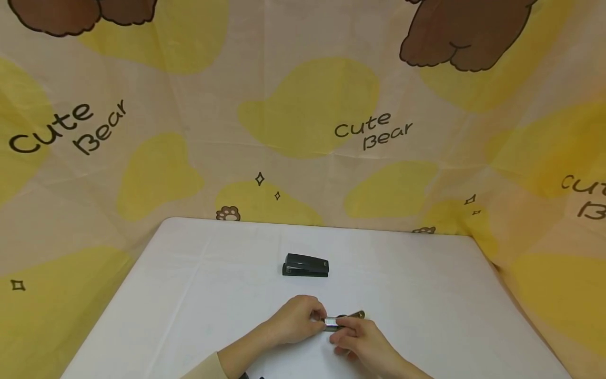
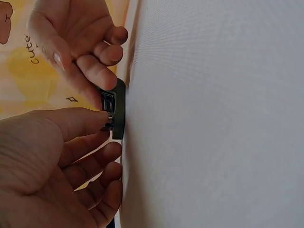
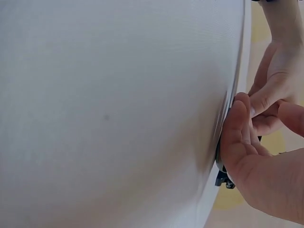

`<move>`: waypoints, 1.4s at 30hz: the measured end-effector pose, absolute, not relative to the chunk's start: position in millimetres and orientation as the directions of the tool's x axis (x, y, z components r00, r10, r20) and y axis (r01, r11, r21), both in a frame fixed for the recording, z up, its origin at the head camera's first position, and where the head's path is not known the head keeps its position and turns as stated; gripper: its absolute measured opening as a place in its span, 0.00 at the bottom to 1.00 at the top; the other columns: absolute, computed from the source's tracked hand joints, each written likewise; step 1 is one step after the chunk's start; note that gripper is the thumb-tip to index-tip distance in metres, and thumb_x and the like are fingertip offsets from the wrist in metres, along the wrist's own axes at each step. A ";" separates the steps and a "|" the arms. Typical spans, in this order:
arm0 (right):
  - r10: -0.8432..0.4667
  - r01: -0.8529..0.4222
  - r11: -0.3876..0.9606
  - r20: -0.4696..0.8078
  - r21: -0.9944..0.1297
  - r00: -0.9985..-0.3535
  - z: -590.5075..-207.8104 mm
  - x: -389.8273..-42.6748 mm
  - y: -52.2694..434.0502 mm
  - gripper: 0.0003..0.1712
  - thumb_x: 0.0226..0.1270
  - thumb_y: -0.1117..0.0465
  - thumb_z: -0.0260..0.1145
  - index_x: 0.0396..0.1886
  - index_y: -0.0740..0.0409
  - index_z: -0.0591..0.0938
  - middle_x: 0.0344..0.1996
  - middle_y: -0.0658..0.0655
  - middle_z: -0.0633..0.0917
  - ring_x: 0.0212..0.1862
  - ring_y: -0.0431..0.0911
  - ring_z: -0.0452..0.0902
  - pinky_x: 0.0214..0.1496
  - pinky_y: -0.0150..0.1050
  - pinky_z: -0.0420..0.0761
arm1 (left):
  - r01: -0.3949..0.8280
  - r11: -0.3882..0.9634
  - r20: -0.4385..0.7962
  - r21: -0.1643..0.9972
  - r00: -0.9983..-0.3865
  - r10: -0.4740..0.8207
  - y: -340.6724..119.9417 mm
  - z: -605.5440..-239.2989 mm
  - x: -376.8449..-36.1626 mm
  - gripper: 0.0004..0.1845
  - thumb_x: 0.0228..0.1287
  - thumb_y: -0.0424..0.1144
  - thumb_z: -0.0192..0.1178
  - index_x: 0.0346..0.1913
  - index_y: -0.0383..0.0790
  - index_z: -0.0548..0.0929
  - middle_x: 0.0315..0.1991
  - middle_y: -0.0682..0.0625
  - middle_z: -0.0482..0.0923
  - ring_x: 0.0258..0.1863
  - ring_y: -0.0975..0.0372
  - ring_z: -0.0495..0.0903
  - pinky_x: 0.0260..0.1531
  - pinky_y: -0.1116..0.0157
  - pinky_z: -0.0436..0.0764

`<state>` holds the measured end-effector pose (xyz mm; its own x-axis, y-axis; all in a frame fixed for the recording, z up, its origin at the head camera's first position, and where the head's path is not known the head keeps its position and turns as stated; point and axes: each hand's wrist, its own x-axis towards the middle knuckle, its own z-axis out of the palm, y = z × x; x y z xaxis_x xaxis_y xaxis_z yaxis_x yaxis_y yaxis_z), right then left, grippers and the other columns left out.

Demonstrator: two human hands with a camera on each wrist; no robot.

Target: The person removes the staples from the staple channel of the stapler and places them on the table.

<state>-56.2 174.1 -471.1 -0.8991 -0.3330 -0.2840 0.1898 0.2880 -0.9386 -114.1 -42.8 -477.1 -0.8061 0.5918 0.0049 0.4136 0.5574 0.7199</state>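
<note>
A dark green stapler [image 2: 119,111] lies on the table between the hands, its metal staple channel [image 1: 331,322] exposed on top. A brassy arm [image 1: 358,315] sticks out at its right end, behind the right hand. My left hand [image 1: 297,319] pinches the stapler's left end with thumb and forefinger; its other fingers curl loosely beside the tabletop. The right hand [image 1: 362,339] reaches in from the right, its forefinger stretched to the channel. Its remaining fingers bend near the table, and its thumb stands apart from the stapler in the right wrist view.
Another stapler, black [image 1: 305,265] and closed, lies farther back on the white table [image 1: 227,273]. Behind the table's far edge hangs a patterned curtain [image 1: 303,110], which also runs along both sides. A small dark object [image 1: 244,376] shows at the bottom edge.
</note>
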 end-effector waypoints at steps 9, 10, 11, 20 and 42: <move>-0.323 0.278 0.206 -0.333 -0.938 -0.886 -470.2 -56.3 173.2 0.35 0.68 0.69 0.66 0.66 0.90 0.64 0.42 0.60 0.90 0.39 0.49 0.87 0.37 0.39 0.83 | 0.408 0.548 0.007 0.730 -0.807 0.591 -43.1 -478.6 -115.8 0.04 0.62 0.36 0.73 0.40 0.44 0.91 0.33 0.65 0.81 0.37 0.73 0.77 0.43 0.67 0.78; -0.320 0.288 0.196 -0.339 -0.937 -0.885 -470.4 -56.4 173.6 0.35 0.68 0.70 0.65 0.66 0.90 0.64 0.42 0.60 0.90 0.39 0.49 0.86 0.38 0.39 0.83 | 0.407 0.548 0.007 0.731 -0.807 0.591 -43.2 -478.6 -116.0 0.04 0.62 0.36 0.73 0.40 0.44 0.91 0.33 0.65 0.81 0.37 0.73 0.77 0.43 0.67 0.78; -0.319 0.295 0.190 -0.342 -0.937 -0.884 -470.8 -56.6 173.8 0.35 0.68 0.69 0.65 0.66 0.90 0.64 0.43 0.60 0.90 0.39 0.49 0.86 0.38 0.40 0.83 | 0.405 0.548 0.005 0.732 -0.807 0.590 -43.2 -478.6 -116.0 0.04 0.62 0.36 0.73 0.40 0.44 0.91 0.33 0.65 0.81 0.36 0.73 0.77 0.43 0.67 0.78; -0.287 0.308 0.164 -0.344 -0.937 -0.894 -473.0 -56.7 173.2 0.33 0.70 0.68 0.64 0.65 0.89 0.65 0.43 0.61 0.90 0.37 0.47 0.86 0.36 0.37 0.82 | 0.393 0.549 -0.008 0.737 -0.808 0.589 -43.2 -479.7 -116.6 0.04 0.63 0.36 0.73 0.40 0.44 0.90 0.32 0.65 0.80 0.36 0.72 0.76 0.42 0.66 0.78; -0.122 0.298 0.220 -0.330 -0.929 -0.936 -476.5 -59.9 160.6 0.19 0.71 0.70 0.63 0.56 0.81 0.75 0.32 0.58 0.89 0.29 0.43 0.82 0.28 0.34 0.81 | 0.418 0.563 0.014 0.713 -0.811 0.584 -42.0 -481.5 -115.4 0.04 0.62 0.38 0.73 0.39 0.45 0.91 0.33 0.66 0.80 0.36 0.73 0.76 0.43 0.65 0.77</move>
